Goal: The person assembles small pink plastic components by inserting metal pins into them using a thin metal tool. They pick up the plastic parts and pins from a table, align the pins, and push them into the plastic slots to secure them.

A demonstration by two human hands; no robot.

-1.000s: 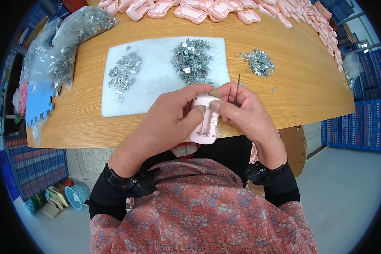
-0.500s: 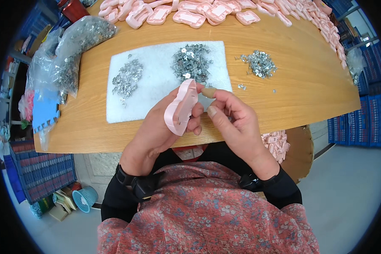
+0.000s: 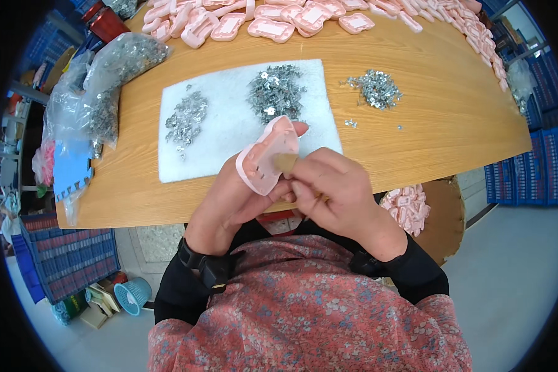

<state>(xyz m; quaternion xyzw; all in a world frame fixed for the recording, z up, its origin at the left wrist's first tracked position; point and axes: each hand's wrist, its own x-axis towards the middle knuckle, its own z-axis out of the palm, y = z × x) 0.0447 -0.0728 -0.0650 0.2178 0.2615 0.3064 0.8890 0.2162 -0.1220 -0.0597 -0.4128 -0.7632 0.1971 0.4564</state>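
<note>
Above the table's near edge, my left hand (image 3: 224, 199) is closed around a pink plastic shell (image 3: 260, 162), its hollow inside turned up and toward the right. My right hand (image 3: 347, 193) is curled at the shell's right side. A tan-covered fingertip of that hand presses into the hollow. Whether a small part sits under the fingertip is hidden. Beyond both hands lies a white foam mat (image 3: 226, 127), bearing a dense heap of small metal pieces (image 3: 275, 93) and a looser heap of metal pieces (image 3: 187, 118) at its left.
Another metal heap (image 3: 378, 90) lies on the wooden table (image 3: 440, 115) right of the mat. Pink shells (image 3: 271, 28) crowd the far edge. Bags of metal pieces (image 3: 108, 93) and a blue foam piece (image 3: 72, 173) are at left. A carton (image 3: 446, 217) holding pink parts stands below right.
My right hand has moved left and down to the shell, and its covered fingertip now reaches inside. The shell has turned to show more of its hollow.
</note>
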